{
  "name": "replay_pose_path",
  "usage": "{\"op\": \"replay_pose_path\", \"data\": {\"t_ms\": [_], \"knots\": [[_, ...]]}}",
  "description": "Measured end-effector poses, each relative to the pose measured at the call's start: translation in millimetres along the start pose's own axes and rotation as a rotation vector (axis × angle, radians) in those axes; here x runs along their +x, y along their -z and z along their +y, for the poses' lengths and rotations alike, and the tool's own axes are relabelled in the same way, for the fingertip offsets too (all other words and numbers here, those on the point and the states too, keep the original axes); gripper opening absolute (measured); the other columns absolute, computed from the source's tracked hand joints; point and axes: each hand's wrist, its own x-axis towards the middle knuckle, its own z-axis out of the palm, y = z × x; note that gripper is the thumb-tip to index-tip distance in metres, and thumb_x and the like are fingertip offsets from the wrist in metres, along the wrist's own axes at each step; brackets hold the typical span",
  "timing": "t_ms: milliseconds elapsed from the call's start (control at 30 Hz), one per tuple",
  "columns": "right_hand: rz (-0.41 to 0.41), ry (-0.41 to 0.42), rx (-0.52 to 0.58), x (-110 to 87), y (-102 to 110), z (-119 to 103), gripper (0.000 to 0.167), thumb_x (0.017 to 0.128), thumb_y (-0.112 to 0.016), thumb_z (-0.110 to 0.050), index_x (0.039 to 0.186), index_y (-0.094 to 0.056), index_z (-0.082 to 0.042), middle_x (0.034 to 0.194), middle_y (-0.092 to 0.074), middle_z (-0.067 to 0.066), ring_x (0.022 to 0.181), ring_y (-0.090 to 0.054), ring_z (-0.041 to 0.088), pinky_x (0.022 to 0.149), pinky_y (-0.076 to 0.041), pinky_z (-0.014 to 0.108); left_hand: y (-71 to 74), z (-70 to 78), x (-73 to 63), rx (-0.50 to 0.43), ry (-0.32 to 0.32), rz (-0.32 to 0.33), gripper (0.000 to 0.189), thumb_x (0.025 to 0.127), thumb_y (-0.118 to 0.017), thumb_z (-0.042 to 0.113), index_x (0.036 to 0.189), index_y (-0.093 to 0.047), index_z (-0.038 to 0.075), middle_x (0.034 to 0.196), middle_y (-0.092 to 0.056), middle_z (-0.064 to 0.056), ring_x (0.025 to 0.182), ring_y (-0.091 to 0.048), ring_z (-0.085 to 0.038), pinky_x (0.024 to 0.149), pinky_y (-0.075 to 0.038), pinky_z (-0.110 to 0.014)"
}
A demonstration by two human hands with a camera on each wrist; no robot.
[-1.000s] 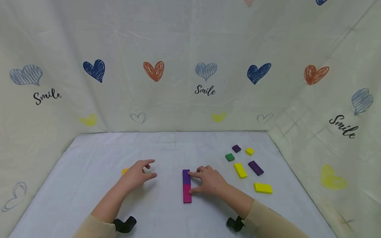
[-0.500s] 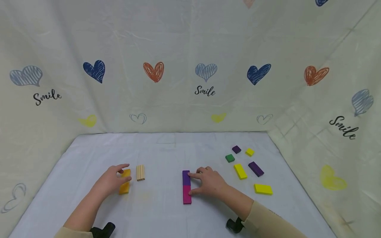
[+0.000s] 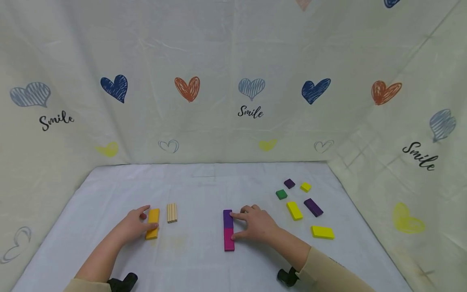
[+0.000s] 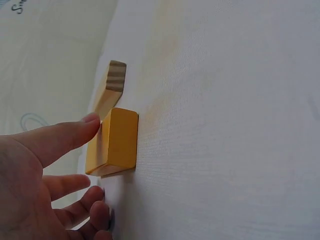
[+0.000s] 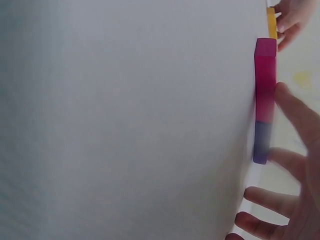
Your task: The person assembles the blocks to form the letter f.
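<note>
A purple block [image 3: 228, 219] and a pink block [image 3: 229, 240] lie end to end in a line at the middle of the table. My right hand [image 3: 257, 223] rests at their right side, its index fingertip on the purple one and its thumb tip on the pink one. Over on the left, an orange block [image 3: 155, 217] lies flat. My left hand [image 3: 132, 225] reaches over it, thumb [image 4: 70, 134] across the block's edge and index finger stretched out past its far left side. Just right of the orange block is a plain striped wooden block [image 3: 172, 213].
Several loose blocks lie at the right: a green one [image 3: 281, 194], a small purple one [image 3: 289, 183], a long dark purple one [image 3: 313, 207], and yellow ones [image 3: 322, 232]. A white cloth covers the table [image 3: 197, 259]; a heart-print curtain [image 3: 215, 121] stands behind it.
My left hand has moved left from beside the wooden block to the orange block, uncovering the wooden block. My right hand stays at the purple and pink blocks.
</note>
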Motion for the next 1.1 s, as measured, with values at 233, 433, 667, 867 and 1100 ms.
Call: {"op": "replay_pose_path", "data": {"t_ms": [233,433,667,867,1100], "knots": [[-0.004,0.003,0.001,-0.3,2,-1,0.074,0.072,-0.072,-0.071,0.137,-0.059,-0.039,0.122,-0.06,0.001,0.11,-0.053,0.025,0.085,-0.051,0.043,1.1,0.2,1.4,0.001,-0.005,-0.015,0.09,0.082,-0.078,0.044,0.148,-0.037,-0.002,0.127,-0.047,-0.029,0.105,-0.049,-0.038,0.091,-0.046,-0.056],[-0.009,0.005,0.003,-2.3,3,-3,0.073,0.073,-0.073,-0.07,0.137,-0.06,-0.038,0.122,-0.061,0.001,0.11,-0.053,0.024,0.086,-0.051,0.044,0.2,0.5,0.9,-0.01,0.004,-0.004,0.085,0.082,-0.079,0.043,0.145,-0.041,0.001,0.127,-0.048,-0.029,0.105,-0.05,-0.038,0.09,-0.047,-0.055],[-0.008,-0.001,0.004,-4.2,5,-5,0.073,0.072,-0.074,-0.069,0.137,-0.06,-0.038,0.122,-0.061,0.001,0.111,-0.053,0.025,0.086,-0.051,0.044,0.8,4.1,-2.2,-0.014,0.011,0.026,0.081,0.083,-0.079,0.039,0.143,-0.042,0.001,0.109,-0.055,-0.018,0.09,-0.053,-0.028,0.073,-0.049,-0.039],[-0.01,-0.002,0.004,-4.7,5,-5,0.073,0.073,-0.074,-0.069,0.137,-0.06,-0.038,0.122,-0.061,0.001,0.111,-0.053,0.025,0.087,-0.051,0.044,5.9,-0.1,-3.5,-0.059,0.014,0.027,0.065,0.09,-0.072,0.033,0.142,-0.046,0.004,0.107,-0.061,-0.016,0.083,-0.058,-0.023,0.072,-0.052,-0.037],[-0.01,-0.007,0.002,-4.9,4,-5,0.073,0.073,-0.074,-0.069,0.138,-0.059,-0.038,0.123,-0.06,0.001,0.112,-0.053,0.024,0.087,-0.05,0.044,13.4,-0.4,-4.6,-0.162,-0.001,0.039,0.057,0.095,-0.067,0.027,0.144,-0.044,0.007,0.109,-0.065,-0.015,0.08,-0.062,-0.019,0.069,-0.051,-0.033]]}}
